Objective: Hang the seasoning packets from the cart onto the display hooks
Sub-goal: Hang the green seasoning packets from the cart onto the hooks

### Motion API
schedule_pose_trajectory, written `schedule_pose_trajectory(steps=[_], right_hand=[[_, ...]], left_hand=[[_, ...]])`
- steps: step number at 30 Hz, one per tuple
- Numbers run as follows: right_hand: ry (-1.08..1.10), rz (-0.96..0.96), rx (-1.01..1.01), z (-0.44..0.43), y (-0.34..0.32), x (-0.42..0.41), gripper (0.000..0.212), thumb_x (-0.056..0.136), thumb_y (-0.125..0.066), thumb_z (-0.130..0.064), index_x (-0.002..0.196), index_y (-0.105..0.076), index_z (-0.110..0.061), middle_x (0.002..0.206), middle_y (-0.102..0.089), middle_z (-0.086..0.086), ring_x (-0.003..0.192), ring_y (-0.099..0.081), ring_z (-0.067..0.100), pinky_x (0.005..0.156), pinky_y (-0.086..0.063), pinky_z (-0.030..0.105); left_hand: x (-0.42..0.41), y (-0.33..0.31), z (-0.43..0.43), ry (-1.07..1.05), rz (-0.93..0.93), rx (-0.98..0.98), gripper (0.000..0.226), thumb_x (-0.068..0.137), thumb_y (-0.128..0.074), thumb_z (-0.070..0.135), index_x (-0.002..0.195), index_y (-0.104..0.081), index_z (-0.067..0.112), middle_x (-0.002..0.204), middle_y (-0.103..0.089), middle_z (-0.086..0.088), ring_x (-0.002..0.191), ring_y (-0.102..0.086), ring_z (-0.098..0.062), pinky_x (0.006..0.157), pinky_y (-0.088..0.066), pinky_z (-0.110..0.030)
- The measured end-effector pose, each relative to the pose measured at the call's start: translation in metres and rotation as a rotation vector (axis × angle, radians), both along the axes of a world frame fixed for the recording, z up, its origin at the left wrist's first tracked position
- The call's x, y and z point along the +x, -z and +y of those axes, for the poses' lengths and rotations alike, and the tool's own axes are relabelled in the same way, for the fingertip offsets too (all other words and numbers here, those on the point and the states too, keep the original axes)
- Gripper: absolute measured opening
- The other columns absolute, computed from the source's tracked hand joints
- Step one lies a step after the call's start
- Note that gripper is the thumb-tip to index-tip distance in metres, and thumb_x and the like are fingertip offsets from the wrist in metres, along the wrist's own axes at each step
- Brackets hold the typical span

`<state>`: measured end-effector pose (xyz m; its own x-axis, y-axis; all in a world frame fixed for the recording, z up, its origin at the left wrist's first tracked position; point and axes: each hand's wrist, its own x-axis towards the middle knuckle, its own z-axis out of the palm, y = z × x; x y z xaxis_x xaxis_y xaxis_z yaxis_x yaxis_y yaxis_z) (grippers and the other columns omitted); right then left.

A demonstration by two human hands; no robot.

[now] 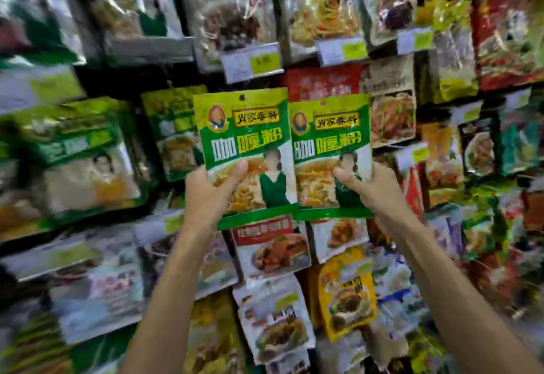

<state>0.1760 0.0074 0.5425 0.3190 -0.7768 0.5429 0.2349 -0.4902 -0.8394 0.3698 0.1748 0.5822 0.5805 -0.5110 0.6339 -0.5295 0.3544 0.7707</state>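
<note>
Two matching green seasoning packets are raised side by side in front of the display wall. My left hand [210, 194] grips the lower left of the left packet [245, 135], thumb on its front. My right hand [372, 189] grips the lower right of the right packet [329, 141] the same way. Both packets are upright, and their inner edges touch or slightly overlap. Each has a small hang hole at its top edge. The hooks behind them are hidden by hanging packets. The cart is out of view.
The wall is crowded with hanging packets: a red packet [321, 84] right behind the held ones, clear bags [232, 17] above, and a yellow packet [347, 297] below. Price tags [253, 63] stick out on hook ends. The surroundings are blurred.
</note>
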Motion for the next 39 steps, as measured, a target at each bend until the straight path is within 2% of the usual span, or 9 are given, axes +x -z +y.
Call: schedule_pose_trajectory(steps=[4, 7, 9, 15, 19, 21, 28, 32, 39], right_hand=[[-0.198, 0.003, -0.031, 0.026, -0.025, 0.056, 0.073, 0.066, -0.072, -0.055, 0.095, -0.06, 0.011, 0.076, -0.059, 0.021, 0.073, -0.057, 0.02, 0.069, -0.038, 0.034], [-0.278, -0.001, -0.037, 0.041, -0.037, 0.092, 0.066, 0.063, -0.075, -0.056, 0.087, -0.06, 0.004, 0.066, -0.06, 0.012, 0.064, -0.059, 0.015, 0.068, -0.037, 0.033], [-0.332, -0.013, -0.034, 0.048, -0.043, 0.115, 0.075, 0.064, -0.078, -0.056, 0.096, -0.06, 0.009, 0.088, -0.064, 0.027, 0.083, -0.065, 0.032, 0.074, -0.039, 0.036], [-0.475, 0.036, -0.003, 0.072, -0.06, 0.169, 0.077, 0.053, -0.08, -0.065, 0.084, -0.059, 0.002, 0.076, -0.057, 0.012, 0.075, -0.058, 0.025, 0.072, -0.04, 0.037], [-0.513, 0.01, 0.016, 0.077, -0.074, 0.194, 0.073, 0.065, -0.079, -0.051, 0.092, -0.055, 0.012, 0.084, -0.058, 0.016, 0.08, -0.06, 0.032, 0.075, -0.042, 0.038], [-0.509, 0.006, 0.034, 0.075, -0.078, 0.202, 0.048, 0.075, -0.077, -0.04, 0.087, -0.058, 0.003, 0.084, -0.062, 0.016, 0.084, -0.064, 0.032, 0.072, -0.044, 0.035], [-0.508, 0.026, 0.076, 0.067, -0.079, 0.203, 0.029, 0.083, -0.073, -0.032, 0.095, -0.064, -0.006, 0.082, -0.07, 0.004, 0.071, -0.068, 0.009, 0.049, -0.049, 0.013], [-0.505, 0.042, 0.112, 0.065, -0.078, 0.202, 0.019, 0.082, -0.073, -0.03, 0.084, -0.063, -0.014, 0.068, -0.07, -0.005, 0.068, -0.068, 0.009, 0.05, -0.049, 0.016], [-0.483, 0.09, 0.116, 0.064, -0.083, 0.211, 0.031, 0.085, -0.071, -0.031, 0.098, -0.063, -0.005, 0.093, -0.069, 0.009, 0.09, -0.064, 0.018, 0.077, -0.044, 0.031]], left_hand=[[0.045, -0.022, 0.057, -0.1, 0.001, -0.045, 0.019, 0.073, -0.073, 0.045, 0.086, -0.07, 0.032, 0.081, -0.074, 0.013, 0.078, -0.07, -0.009, 0.068, -0.056, -0.033], [0.073, -0.03, 0.097, -0.169, -0.014, -0.074, 0.042, 0.063, -0.072, 0.058, 0.093, -0.068, 0.029, 0.074, -0.071, 0.016, 0.064, -0.063, 0.002, 0.056, -0.048, -0.018], [0.089, -0.033, 0.119, -0.226, 0.004, -0.088, 0.045, 0.058, -0.072, 0.062, 0.091, -0.07, 0.031, 0.074, -0.072, 0.018, 0.062, -0.063, 0.003, 0.054, -0.046, -0.017], [0.132, -0.039, 0.164, -0.318, 0.116, -0.134, 0.064, 0.047, -0.082, 0.064, 0.095, -0.071, 0.022, 0.092, -0.075, -0.009, 0.087, -0.07, -0.028, 0.08, -0.055, -0.049], [0.147, -0.043, 0.175, -0.35, 0.101, -0.171, 0.057, 0.048, -0.08, 0.061, 0.085, -0.067, 0.02, 0.078, -0.075, -0.003, 0.072, -0.07, -0.02, 0.065, -0.056, -0.035], [0.15, -0.045, 0.175, -0.339, 0.077, -0.184, 0.049, 0.053, -0.079, 0.056, 0.084, -0.066, 0.02, 0.076, -0.075, 0.001, 0.069, -0.071, -0.016, 0.056, -0.056, -0.027], [0.149, -0.05, 0.159, -0.285, 0.057, -0.21, 0.037, 0.057, -0.079, 0.048, 0.079, -0.068, 0.021, 0.079, -0.075, 0.002, 0.074, -0.072, -0.015, 0.06, -0.056, -0.028], [0.145, -0.052, 0.149, -0.243, 0.068, -0.193, 0.021, 0.064, -0.077, 0.041, 0.076, -0.072, 0.026, 0.078, -0.075, 0.002, 0.078, -0.07, -0.021, 0.077, -0.056, -0.041], [0.134, -0.056, 0.142, -0.182, 0.085, -0.196, 0.031, 0.065, -0.074, 0.038, 0.09, -0.063, 0.022, 0.082, -0.075, 0.004, 0.086, -0.07, -0.02, 0.077, -0.055, -0.036]])
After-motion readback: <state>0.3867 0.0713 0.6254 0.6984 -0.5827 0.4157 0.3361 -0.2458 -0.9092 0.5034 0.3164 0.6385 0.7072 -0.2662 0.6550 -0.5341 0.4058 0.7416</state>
